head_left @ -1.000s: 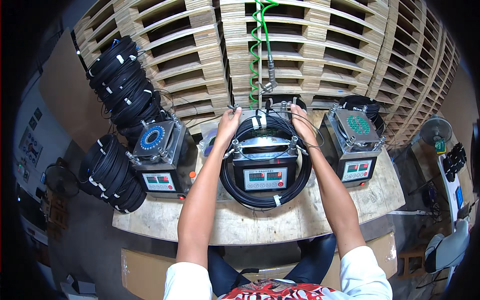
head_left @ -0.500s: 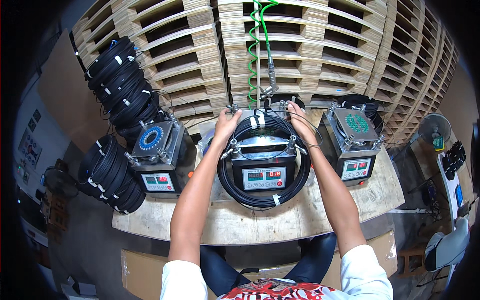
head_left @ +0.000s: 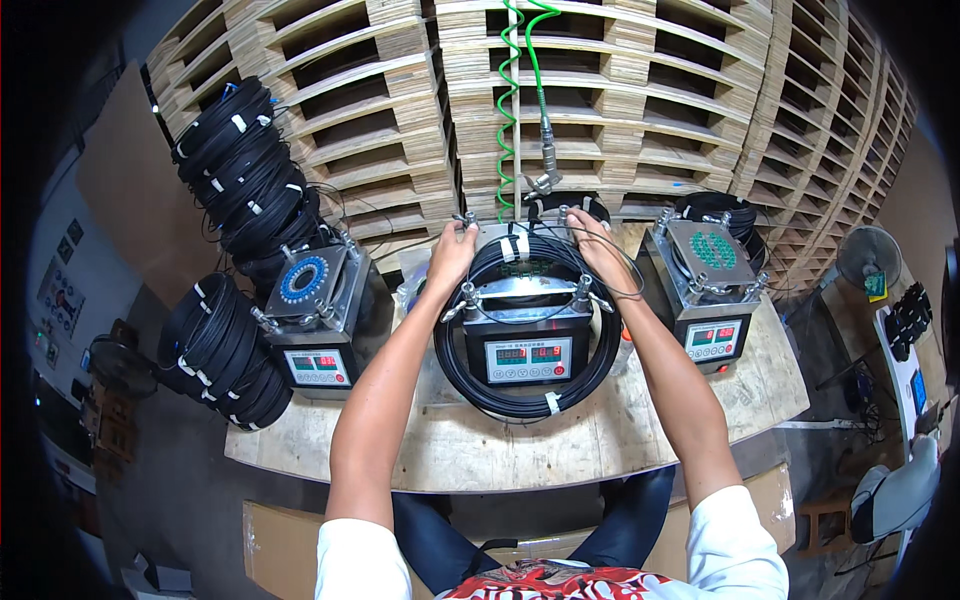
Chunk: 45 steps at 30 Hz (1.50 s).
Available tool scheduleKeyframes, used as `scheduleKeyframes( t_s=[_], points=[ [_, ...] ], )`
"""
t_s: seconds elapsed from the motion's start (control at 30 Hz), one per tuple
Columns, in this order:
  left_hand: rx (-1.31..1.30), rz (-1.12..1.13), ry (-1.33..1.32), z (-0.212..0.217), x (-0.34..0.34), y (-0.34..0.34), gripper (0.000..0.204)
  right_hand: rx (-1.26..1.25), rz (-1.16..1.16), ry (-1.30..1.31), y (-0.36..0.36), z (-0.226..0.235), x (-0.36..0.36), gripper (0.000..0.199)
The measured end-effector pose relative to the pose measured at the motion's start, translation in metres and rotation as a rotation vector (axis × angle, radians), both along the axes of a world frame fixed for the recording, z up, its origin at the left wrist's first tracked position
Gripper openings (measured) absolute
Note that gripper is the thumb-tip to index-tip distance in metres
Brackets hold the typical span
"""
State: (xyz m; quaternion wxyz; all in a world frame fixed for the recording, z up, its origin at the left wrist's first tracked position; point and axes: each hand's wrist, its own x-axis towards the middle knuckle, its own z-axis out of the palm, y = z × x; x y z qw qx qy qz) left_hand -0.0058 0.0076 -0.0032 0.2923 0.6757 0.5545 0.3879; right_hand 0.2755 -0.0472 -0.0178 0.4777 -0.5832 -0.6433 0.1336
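Observation:
A coil of black cable [head_left: 452, 365] hangs around the middle machine, a metal box with a lit display [head_left: 528, 359], a plate on top and corner posts with knobs. White ties bind the coil. At the far left corner, my left hand [head_left: 454, 254] pinches a metal knob [head_left: 470, 217], fingertips partly hidden. My right hand [head_left: 600, 248] has its fingers closed on the far right knob [head_left: 564, 214]. A loose loop of thin black cable passes over the right wrist. Two front knobs, one being the front right knob [head_left: 582, 291], stand untouched.
Similar machines stand left [head_left: 318, 320] and right [head_left: 708, 290] on the wooden table [head_left: 500, 455]. Stacked black cable coils [head_left: 235, 190] rise at the left. A green coiled hose [head_left: 505, 110] hangs before wooden pallets [head_left: 380, 110]. A person [head_left: 895, 495] sits far right; a fan [head_left: 868, 255] stands nearby.
Both hands stay at the far knobs with small finger shifts; my right hand has moved slightly left and down. The middle display's red digits differ.

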Motion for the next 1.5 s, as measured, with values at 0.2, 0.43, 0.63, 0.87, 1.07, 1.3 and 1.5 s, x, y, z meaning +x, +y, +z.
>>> scheduleKeyframes(
  t_s=[0.2, 0.43, 0.63, 0.87, 1.07, 1.3, 1.5],
  points=[
    [-0.107, -0.035, -0.142, 0.004, 0.003, -0.007, 0.064, 0.056, -0.109, -0.01, -0.003, 0.0, -0.005, 0.048],
    [-0.101, -0.099, -0.231, -0.013, -0.002, 0.007, 0.07, -0.126, -0.148, 0.142, -0.009, 0.01, -0.012, 0.051],
    [-0.078, -0.025, -0.133, -0.011, 0.001, 0.007, 0.067, -0.075, -0.031, 0.095, -0.008, 0.003, 0.002, 0.054],
    [-0.071, -0.004, -0.169, -0.016, 0.001, 0.009, 0.07, -0.045, -0.013, 0.139, -0.003, -0.004, 0.002, 0.056],
    [-0.092, -0.079, -0.227, -0.02, -0.004, 0.015, 0.076, -0.087, 0.024, 0.309, -0.001, -0.004, -0.003, 0.055],
    [-0.081, -0.021, -0.214, -0.012, 0.0, 0.005, 0.074, 0.01, -0.087, 0.029, 0.006, -0.014, 0.008, 0.054],
    [-0.03, 0.011, -0.154, -0.018, 0.0, 0.009, 0.073, 0.029, -0.001, 0.094, -0.001, -0.01, 0.006, 0.053]
  ],
)
